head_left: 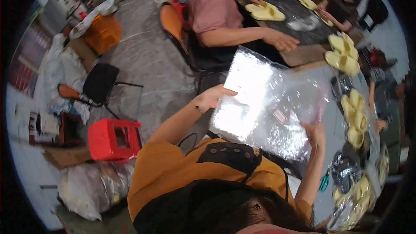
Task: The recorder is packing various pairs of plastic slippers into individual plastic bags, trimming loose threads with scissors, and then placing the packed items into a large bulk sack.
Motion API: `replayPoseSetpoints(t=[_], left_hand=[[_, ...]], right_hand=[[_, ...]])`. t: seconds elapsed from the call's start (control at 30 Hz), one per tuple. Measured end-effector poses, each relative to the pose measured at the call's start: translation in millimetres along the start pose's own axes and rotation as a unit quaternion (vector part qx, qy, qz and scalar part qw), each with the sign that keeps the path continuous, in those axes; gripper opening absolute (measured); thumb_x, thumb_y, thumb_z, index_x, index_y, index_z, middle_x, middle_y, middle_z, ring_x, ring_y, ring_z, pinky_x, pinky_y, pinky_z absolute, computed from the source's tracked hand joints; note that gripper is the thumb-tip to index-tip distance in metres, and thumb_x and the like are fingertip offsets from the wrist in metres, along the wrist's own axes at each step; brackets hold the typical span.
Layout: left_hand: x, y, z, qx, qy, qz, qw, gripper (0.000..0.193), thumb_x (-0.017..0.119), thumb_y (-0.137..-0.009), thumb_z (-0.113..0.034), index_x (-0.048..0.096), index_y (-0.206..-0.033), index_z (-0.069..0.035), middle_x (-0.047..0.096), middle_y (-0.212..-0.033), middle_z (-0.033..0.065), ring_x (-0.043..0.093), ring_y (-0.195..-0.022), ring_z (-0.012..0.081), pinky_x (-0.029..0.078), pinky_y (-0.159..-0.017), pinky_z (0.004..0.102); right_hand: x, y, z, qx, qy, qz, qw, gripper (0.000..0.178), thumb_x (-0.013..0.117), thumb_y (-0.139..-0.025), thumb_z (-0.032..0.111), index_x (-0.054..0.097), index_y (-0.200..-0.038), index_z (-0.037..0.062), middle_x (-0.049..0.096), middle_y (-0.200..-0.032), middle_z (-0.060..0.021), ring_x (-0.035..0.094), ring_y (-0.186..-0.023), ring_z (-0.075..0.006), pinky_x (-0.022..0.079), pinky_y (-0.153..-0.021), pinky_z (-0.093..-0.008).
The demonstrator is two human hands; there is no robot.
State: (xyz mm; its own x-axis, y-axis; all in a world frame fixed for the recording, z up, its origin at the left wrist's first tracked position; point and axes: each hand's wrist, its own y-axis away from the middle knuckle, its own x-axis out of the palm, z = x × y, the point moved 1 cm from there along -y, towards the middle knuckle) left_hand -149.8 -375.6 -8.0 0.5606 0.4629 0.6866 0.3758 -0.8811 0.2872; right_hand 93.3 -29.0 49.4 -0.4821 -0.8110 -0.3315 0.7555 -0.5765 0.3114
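A large clear plastic bag (260, 99) is spread out flat between my two hands, in front of my chest. Its left part shines bright with reflected light, and a small white label with a red edge (280, 115) shows on its wrinkled right part. My left hand (213, 97) pinches the bag's left edge, thumb on top. At the lower right side, my right hand (315, 134) grips the bag with its thumb up; its other fingers are mostly hidden. Beyond the bag, a table (331, 147) holds pale yellow slippers (356, 110) along its right side.
Teal scissors (324, 182) lie near my right forearm. Grey bagged slippers (345, 169) and more yellow pairs (344, 56) line the table. A co-worker in pink (214, 4) sits ahead; others work at right. A red stool (113, 138) and black chair (100, 82) stand left.
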Motion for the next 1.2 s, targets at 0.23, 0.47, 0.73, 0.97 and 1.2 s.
replayPoseSetpoints(t=[0.23, 0.47, 0.73, 0.97, 1.2], left_hand=[[-52.0, -26.2, 13.8, 0.12, -0.175, 0.094, 0.973, 0.041, 0.056, -0.096, -0.01, 0.052, -0.131, 0.01, 0.063, -0.124, 0.0217, 0.066, -0.108, 0.0283, 0.056, -0.091, 0.0395], [-33.4, -42.8, 2.5, -0.096, -0.041, -0.03, 0.994, 0.037, 0.049, -0.099, -0.015, 0.059, -0.124, 0.01, 0.068, -0.114, 0.0195, 0.07, -0.097, 0.0259, 0.056, -0.087, 0.036], [-70.0, -70.5, 35.0, 0.017, -0.075, -0.098, 0.992, 0.034, 0.054, -0.098, -0.012, 0.058, -0.126, 0.006, 0.068, -0.112, 0.0145, 0.068, -0.098, 0.0228, 0.056, -0.086, 0.0345], [-48.4, -132.2, -10.7, 0.166, -0.057, -0.059, 0.983, 0.042, 0.057, -0.098, -0.011, 0.051, -0.136, 0.005, 0.06, -0.131, 0.014, 0.061, -0.113, 0.0263, 0.051, -0.098, 0.0424], [-42.2, -257.6, -74.1, 0.196, -0.013, -0.058, 0.979, 0.049, 0.057, -0.101, -0.024, 0.045, -0.14, 0.004, 0.054, -0.138, 0.0149, 0.051, -0.127, 0.0293, 0.041, -0.11, 0.0453]], right_hand=[[1.0, -43.7, 12.9, -0.039, -0.001, 0.03, 0.999, 0.032, 0.081, -0.072, 0.002, 0.066, -0.1, -0.0063, 0.053, -0.067, 0.0022, 0.044, -0.051, -0.0077, 0.031, -0.043, -0.0299], [7.5, -115.5, 48.6, -0.007, 0.06, 0.098, 0.993, 0.034, 0.085, -0.07, 0.008, 0.069, -0.097, -0.0046, 0.066, -0.077, -0.0073, 0.062, -0.062, -0.0182, 0.051, -0.054, -0.0346], [8.4, -100.9, 135.8, -0.05, 0.221, 0.11, 0.968, 0.043, 0.088, -0.066, 0.022, 0.07, -0.094, -0.0035, 0.067, -0.077, -0.0084, 0.056, -0.055, -0.0163, 0.043, -0.045, -0.0316], [-41.4, -190.6, 117.2, -0.149, 0.179, -0.01, 0.973, 0.065, 0.087, -0.067, 0.039, 0.067, -0.114, -0.0012, 0.07, -0.101, -0.011, 0.064, -0.09, -0.0198, 0.05, -0.078, -0.0338], [-62.4, -168.6, 61.2, -0.312, 0.111, -0.318, 0.888, 0.061, 0.078, -0.074, 0.028, 0.062, -0.128, 0.0046, 0.066, -0.122, -0.0183, 0.066, -0.107, -0.0336, 0.051, -0.095, -0.0415]])
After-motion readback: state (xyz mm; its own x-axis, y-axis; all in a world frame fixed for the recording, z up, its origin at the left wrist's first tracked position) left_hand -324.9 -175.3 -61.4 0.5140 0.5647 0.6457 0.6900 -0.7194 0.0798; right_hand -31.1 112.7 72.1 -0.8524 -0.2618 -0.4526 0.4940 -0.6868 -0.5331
